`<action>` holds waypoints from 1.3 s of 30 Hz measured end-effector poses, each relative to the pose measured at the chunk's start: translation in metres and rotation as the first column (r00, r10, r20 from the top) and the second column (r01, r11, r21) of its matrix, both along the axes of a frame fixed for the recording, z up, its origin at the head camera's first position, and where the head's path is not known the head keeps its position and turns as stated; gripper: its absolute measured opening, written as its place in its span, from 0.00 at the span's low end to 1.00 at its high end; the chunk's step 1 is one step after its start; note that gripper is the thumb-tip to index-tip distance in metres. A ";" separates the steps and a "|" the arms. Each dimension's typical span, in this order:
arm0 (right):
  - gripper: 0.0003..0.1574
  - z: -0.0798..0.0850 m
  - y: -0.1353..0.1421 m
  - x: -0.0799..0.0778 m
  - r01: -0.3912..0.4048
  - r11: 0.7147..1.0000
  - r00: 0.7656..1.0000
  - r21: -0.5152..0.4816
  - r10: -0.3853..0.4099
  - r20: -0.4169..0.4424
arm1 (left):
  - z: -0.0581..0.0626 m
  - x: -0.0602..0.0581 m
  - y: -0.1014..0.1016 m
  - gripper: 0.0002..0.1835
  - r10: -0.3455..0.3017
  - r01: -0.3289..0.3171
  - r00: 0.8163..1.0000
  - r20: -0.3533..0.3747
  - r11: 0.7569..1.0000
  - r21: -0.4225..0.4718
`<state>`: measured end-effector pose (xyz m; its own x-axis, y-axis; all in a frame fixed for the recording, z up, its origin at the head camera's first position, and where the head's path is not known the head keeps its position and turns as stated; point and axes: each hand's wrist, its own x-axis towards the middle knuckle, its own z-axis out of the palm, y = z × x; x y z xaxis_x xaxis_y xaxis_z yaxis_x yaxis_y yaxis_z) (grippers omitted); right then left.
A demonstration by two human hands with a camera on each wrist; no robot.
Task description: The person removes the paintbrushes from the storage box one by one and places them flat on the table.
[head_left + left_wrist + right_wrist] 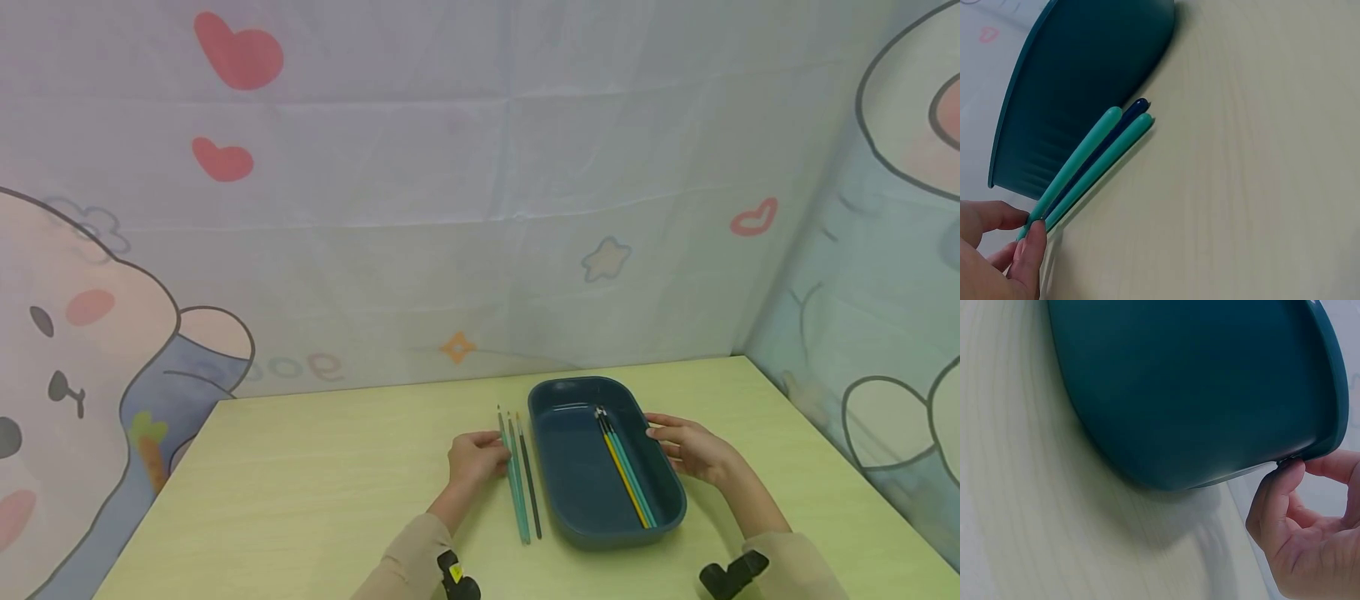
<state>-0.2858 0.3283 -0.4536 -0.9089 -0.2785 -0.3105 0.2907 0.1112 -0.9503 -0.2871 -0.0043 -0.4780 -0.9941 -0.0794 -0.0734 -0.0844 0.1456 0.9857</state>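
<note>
My left hand pinches a green paintbrush between thumb and fingers, its rounded handle end slightly raised. Beside it are another green paintbrush and a dark blue paintbrush, bristles pointing to the back. Just right of these stands a dark teal tray. Inside it, a yellow paintbrush and turquoise paintbrushes lie lengthwise along the right side. With thumb and fingertips, my right hand holds the tray's right rim; in the right wrist view the fingers curve at the rim.
Everything stands on a pale yellow wood-grain table. A printed cloth with hearts and cartoon animals hangs behind the table and along its right side. Dark wrist-worn devices sit on both beige sleeves.
</note>
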 end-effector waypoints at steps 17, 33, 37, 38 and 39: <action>0.46 0.001 -0.001 0.001 0.000 1.000 1.000 -0.009 0.000 -0.003 | -0.005 -0.002 0.000 0.19 0.009 -0.020 0.998 -0.065 0.987 -0.160; 0.45 0.000 0.000 0.001 0.004 1.000 1.000 -0.013 -0.004 0.002 | -0.008 -0.002 0.004 0.17 0.028 -0.053 0.994 -0.106 0.967 -0.249; 0.45 0.000 0.000 0.001 0.003 1.000 1.000 -0.018 -0.003 0.003 | -0.008 -0.001 0.005 0.18 0.029 -0.057 0.994 -0.110 0.964 -0.259; 0.45 0.000 0.000 0.001 0.004 1.000 1.000 -0.019 -0.004 0.004 | -0.008 -0.001 0.005 0.18 0.031 -0.059 0.993 -0.111 0.962 -0.265; 0.45 0.000 0.000 0.000 0.004 1.000 1.000 -0.020 -0.004 0.004 | -0.008 -0.001 0.005 0.18 0.030 -0.060 0.993 -0.112 0.961 -0.271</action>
<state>-0.2854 0.3281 -0.4538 -0.9087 -0.2806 -0.3091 0.2953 0.0913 -0.9510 -0.2881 0.0005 -0.4861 -0.9900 -0.1261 0.0631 0.0060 0.4094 0.9124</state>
